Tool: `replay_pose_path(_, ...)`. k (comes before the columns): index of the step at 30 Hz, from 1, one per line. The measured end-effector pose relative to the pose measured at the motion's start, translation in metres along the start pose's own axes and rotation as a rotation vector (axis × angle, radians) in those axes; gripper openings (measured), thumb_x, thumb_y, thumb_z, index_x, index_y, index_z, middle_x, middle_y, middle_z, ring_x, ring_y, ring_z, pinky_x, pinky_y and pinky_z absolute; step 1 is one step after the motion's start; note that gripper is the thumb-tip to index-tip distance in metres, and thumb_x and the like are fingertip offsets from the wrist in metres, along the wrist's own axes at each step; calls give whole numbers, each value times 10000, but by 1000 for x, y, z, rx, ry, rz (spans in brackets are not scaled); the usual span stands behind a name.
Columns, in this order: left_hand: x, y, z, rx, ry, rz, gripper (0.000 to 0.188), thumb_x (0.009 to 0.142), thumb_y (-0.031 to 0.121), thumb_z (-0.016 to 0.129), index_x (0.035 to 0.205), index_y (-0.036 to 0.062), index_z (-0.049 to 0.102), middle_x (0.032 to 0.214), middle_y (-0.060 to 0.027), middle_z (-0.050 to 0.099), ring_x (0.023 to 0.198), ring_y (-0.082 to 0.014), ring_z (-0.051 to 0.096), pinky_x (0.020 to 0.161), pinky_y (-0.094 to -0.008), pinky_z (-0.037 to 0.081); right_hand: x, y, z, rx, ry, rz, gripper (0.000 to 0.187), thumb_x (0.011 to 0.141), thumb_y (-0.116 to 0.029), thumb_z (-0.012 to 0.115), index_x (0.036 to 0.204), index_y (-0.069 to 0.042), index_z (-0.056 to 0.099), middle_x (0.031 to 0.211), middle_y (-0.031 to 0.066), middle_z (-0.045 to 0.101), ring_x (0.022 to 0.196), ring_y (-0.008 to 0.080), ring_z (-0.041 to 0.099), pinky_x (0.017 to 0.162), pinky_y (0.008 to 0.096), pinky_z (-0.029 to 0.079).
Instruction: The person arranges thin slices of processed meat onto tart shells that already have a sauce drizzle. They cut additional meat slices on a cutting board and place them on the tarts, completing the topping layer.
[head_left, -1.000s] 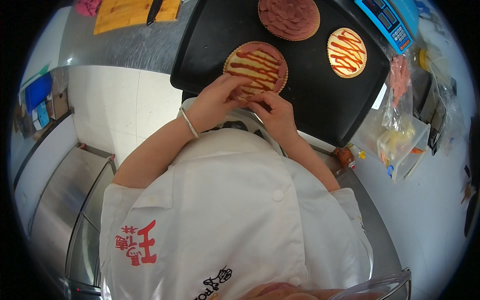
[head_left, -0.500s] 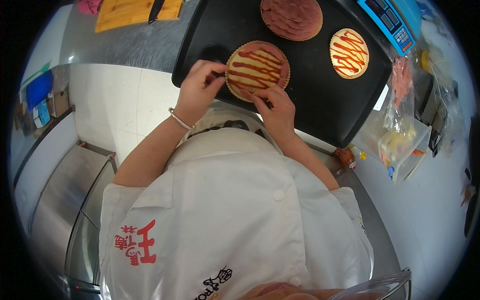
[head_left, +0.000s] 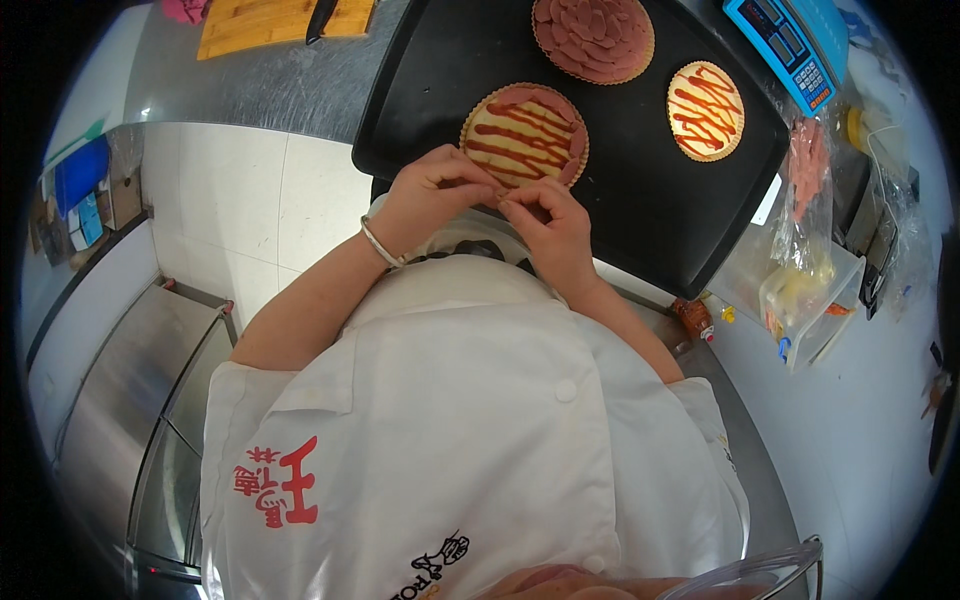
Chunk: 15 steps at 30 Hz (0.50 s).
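Observation:
A round tart (head_left: 524,135) with pale filling, red sauce stripes and pink meat slices along its edge sits on the near part of a black baking tray (head_left: 640,200). My left hand (head_left: 432,195) and my right hand (head_left: 545,225) meet at the tart's near rim, fingertips pinched together on what looks like a thin pink meat slice. A bracelet circles my left wrist. A tart fully covered with pink slices (head_left: 594,38) lies at the tray's far side. A smaller tart with only sauce stripes (head_left: 705,110) lies to the right.
A wooden cutting board (head_left: 280,22) with a knife lies on the steel counter at the far left. A blue scale (head_left: 785,45) stands at the far right. A clear bag of pink slices (head_left: 805,180) leans over a plastic container (head_left: 810,290). White floor tiles lie on the left.
Half a second ago my hands were apart on either side of the tart's rim. Now both have drawn back and closed together at its near edge.

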<state>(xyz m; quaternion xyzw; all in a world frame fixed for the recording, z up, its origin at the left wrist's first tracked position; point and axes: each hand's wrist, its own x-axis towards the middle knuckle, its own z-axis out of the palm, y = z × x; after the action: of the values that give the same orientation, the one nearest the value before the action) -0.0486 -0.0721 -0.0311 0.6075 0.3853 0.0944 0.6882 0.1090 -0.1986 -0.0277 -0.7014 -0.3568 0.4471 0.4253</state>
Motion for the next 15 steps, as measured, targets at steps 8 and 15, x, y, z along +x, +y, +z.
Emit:
replay_pose_path(8,4,6,-16,-368,303,-295,174,979,252,607,987,100,691,824,27,614,766,-83,542,705,-237,433,3,9,-4,3,108,157,96,883,-68,723,900,19,687,860,12,592,746,77,529,674,222,440)
replay_pose_path(15,6,8,-16,-350,529,-188,190,992,230,603,990,70,704,779,34,632,691,-49,505,632,-194,392,7,27,-2,-153,148,0,73,860,-59,729,886,3,698,831,42,611,767,130,561,685,256,454)
